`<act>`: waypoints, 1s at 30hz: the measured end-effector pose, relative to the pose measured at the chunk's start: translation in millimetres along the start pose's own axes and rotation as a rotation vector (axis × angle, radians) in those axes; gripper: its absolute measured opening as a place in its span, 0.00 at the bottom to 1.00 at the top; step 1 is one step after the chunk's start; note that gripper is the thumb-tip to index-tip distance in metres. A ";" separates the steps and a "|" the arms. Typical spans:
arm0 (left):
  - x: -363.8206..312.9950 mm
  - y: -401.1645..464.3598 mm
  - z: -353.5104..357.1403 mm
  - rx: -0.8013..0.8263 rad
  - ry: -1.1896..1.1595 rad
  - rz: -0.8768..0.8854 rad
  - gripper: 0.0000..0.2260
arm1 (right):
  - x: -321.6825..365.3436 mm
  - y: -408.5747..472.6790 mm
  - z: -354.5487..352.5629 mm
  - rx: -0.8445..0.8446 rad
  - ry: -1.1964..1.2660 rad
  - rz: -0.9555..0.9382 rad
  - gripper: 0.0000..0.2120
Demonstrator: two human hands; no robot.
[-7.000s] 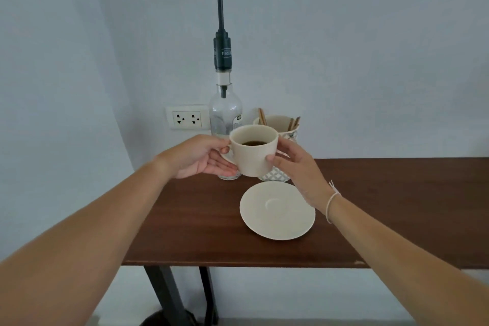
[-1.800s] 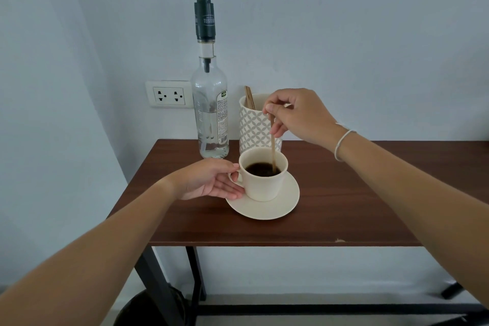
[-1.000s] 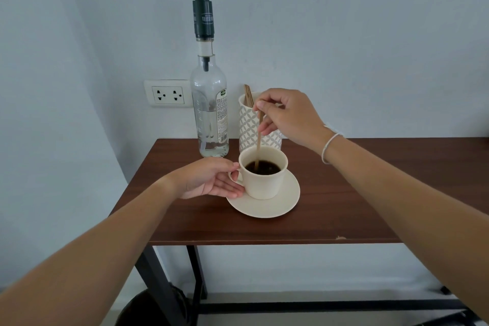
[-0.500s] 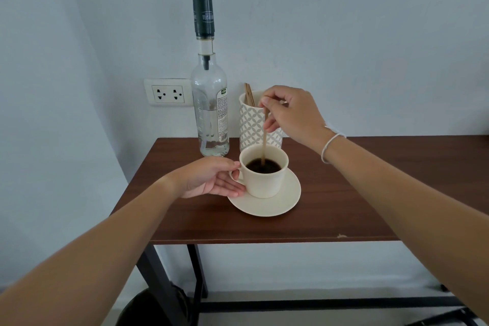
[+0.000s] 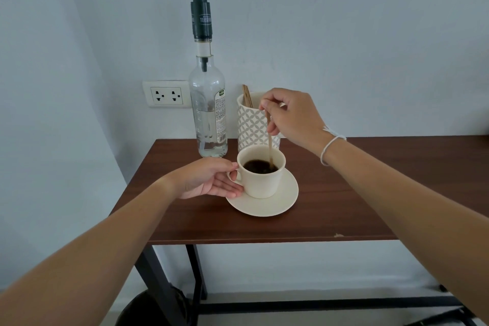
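Observation:
A cream cup (image 5: 262, 180) of dark coffee stands on a cream saucer (image 5: 275, 204) on the brown table (image 5: 357, 193). My left hand (image 5: 209, 180) holds the cup by its handle, thumb on top and fingers beneath. My right hand (image 5: 288, 114) hovers above the cup and pinches the top of a thin wooden stir stick (image 5: 270, 145). The stick's lower end is dipped in the coffee at the right side of the cup.
A clear glass bottle (image 5: 209, 114) with a tall black pump stands at the table's back left. Beside it is a white patterned holder (image 5: 251, 124) with more sticks. A wall socket (image 5: 166, 94) is behind. A dark round object (image 5: 148, 309) sits on the floor.
Seven seconds ago both hands held the cup above the empty saucer. It now stands on the saucer, and over the last second the stick has circled from the cup's left to its right side.

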State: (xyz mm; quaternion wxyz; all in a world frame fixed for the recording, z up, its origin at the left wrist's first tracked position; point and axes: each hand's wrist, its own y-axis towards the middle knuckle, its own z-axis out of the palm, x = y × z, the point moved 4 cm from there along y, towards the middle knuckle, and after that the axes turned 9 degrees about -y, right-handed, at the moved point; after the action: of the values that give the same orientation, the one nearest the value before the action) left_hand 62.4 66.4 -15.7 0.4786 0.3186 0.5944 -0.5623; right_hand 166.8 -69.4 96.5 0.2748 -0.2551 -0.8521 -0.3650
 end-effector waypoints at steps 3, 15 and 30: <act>0.6 0.9 -0.7 -0.001 -0.003 0.000 0.12 | 0.3 -2.3 -0.4 0.016 0.033 0.012 0.10; 0.6 0.8 -1.1 0.001 -0.002 -0.001 0.12 | -0.1 -1.8 -1.1 -0.002 -0.010 0.022 0.09; 1.7 0.4 -2.3 0.013 -0.005 0.006 0.12 | 4.1 -2.6 -0.2 0.011 -0.011 0.025 0.09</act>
State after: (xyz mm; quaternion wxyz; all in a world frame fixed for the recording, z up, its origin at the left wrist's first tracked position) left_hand 61.7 68.5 -17.7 0.4795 0.3223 0.5885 -0.5655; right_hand 162.2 -70.2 98.0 0.2762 -0.2663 -0.8523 -0.3556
